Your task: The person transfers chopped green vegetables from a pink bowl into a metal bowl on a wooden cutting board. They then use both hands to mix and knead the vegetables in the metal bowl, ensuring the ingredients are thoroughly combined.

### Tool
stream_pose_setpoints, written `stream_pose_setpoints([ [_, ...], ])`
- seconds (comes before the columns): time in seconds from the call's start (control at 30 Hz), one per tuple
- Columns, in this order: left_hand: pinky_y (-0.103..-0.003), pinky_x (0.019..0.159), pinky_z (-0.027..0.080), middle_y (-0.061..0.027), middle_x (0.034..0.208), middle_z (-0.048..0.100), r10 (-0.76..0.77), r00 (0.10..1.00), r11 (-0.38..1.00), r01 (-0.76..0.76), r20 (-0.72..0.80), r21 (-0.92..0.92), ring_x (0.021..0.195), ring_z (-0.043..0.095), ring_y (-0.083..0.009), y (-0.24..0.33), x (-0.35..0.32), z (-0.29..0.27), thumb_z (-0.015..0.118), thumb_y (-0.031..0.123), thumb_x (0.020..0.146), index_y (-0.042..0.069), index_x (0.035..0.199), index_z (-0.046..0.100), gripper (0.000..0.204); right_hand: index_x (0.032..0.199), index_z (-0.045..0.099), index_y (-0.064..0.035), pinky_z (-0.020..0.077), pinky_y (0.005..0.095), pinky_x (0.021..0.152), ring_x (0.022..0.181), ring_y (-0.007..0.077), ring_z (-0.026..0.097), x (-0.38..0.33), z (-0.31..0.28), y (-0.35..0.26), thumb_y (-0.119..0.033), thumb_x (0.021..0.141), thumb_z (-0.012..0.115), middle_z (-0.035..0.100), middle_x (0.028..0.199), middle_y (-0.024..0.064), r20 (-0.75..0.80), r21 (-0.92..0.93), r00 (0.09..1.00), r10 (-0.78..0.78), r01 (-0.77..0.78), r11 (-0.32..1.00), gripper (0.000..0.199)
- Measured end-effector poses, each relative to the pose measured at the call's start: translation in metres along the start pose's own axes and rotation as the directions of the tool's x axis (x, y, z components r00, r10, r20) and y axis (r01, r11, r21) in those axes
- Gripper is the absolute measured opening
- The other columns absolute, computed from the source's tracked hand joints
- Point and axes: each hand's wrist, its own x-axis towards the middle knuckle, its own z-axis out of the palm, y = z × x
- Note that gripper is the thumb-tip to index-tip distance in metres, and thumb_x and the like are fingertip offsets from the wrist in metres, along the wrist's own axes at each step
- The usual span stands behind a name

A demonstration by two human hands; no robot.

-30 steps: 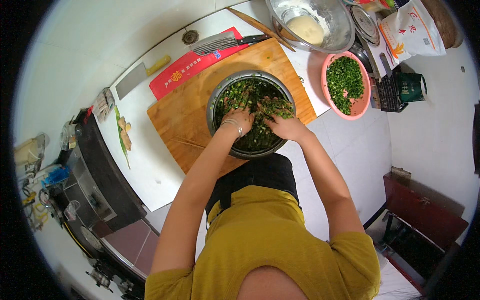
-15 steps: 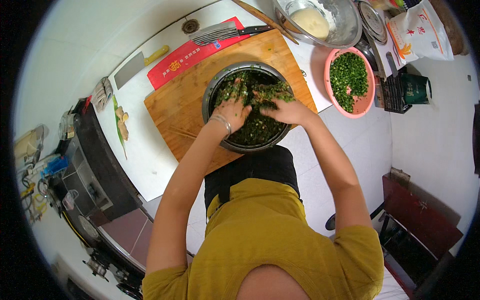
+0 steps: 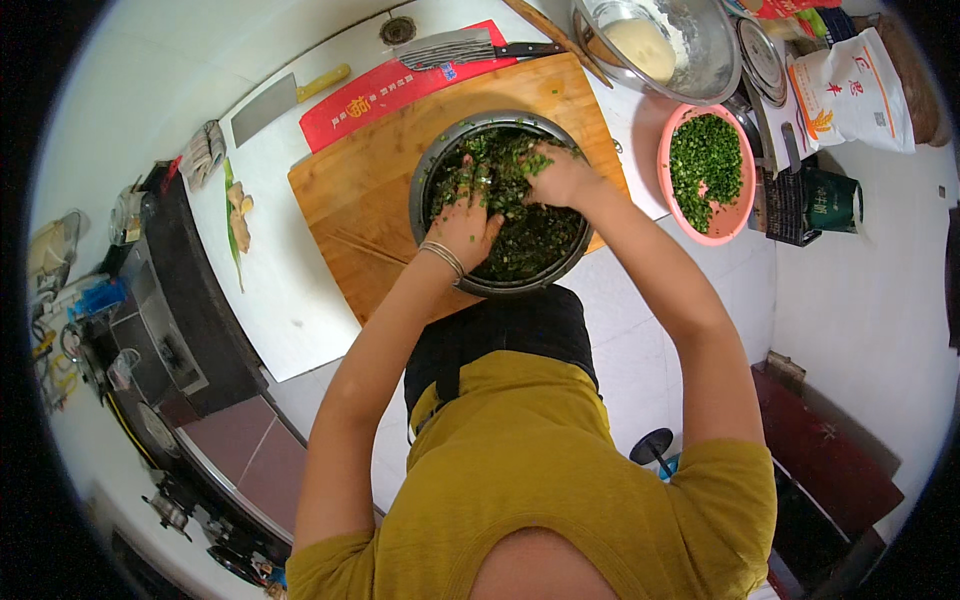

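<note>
Soft light casts faint shadows, and straight edges curve toward black corners.

The mixing bowl (image 3: 419,195) looks like metal, the board (image 3: 355,195) smooth wood.

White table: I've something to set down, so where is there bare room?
Free: the white table between ginger and cutting board; the board between red sheet and mixing bowl. Crowded: the far right corner, with steel bowl and pink basin; the mixing bowl, with left hand and right hand.
</note>
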Motion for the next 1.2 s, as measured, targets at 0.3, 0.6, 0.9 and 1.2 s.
stream_pose_setpoints([
  [0.3, -0.038, 0.078, 0.047, -0.0178, 0.109, 0.052, 0.117, 0.91, 0.987, -0.063, -0.397, 0.147, 0.09, 0.055, -0.0305, -0.003, 0.027, 0.027, 0.042, 0.023, 0.089, 0.003, 0.111, 0.051, 0.031, 0.115, 0.047, -0.0104, 0.0335, 0.0394, 0.097, 0.111, 0.0341, 0.042, -0.018, -0.011, 0.016, -0.034, 0.078, 0.054, 0.049, 0.116, 0.0155, -0.159, 0.007, 0.97, -0.184, 0.187, 0.982, 0.044],
  [0.6, -0.042, 0.089, 0.039, -0.0208, 0.113, 0.049, -0.098, 0.953, 0.995, 0.099, -0.287, -0.011, 0.104, 0.047, -0.0343, -0.015, 0.014, 0.04, 0.032, 0.038, 0.091, 0.003, 0.12, 0.044, 0.047, 0.132, 0.029, -0.0203, 0.0199, 0.0507, 0.101, 0.127, 0.0351, 0.016, -0.084, -0.006, 0.008, -0.048, 0.054, 0.072, 0.019, 0.139, 0.0118, 0.129, -0.029, 0.954, -0.271, 0.277, 0.961, 0.093],
  [0.9, -0.04, 0.079, 0.044, -0.0208, 0.096, 0.056, -0.077, 0.865, 0.997, 0.082, -0.496, -0.012, 0.089, 0.054, -0.0338, -0.014, 0.005, 0.052, 0.037, 0.037, 0.09, 0.001, 0.112, 0.051, 0.044, 0.134, 0.026, -0.0247, 0.0221, 0.0517, 0.1, 0.13, 0.0351, 0.002, -0.075, 0.014, 0.031, -0.043, 0.049, 0.077, 0.007, 0.143, 0.0116, 0.227, 0.004, 0.917, -0.326, 0.334, 0.942, 0.1],
  [1.2, -0.041, 0.086, 0.041, -0.0204, 0.114, 0.047, -0.159, 0.911, 0.987, 0.139, -0.381, -0.081, 0.102, 0.049, -0.0327, -0.021, 0.009, 0.056, 0.034, 0.038, 0.091, 0.005, 0.123, 0.041, 0.047, 0.134, 0.025, -0.0226, 0.0189, 0.0527, 0.1, 0.13, 0.0361, 0.001, -0.072, 0.01, 0.008, -0.051, 0.055, 0.07, 0.005, 0.143, 0.0107, 0.135, 0.001, 0.902, -0.409, 0.413, 0.911, 0.095],
])
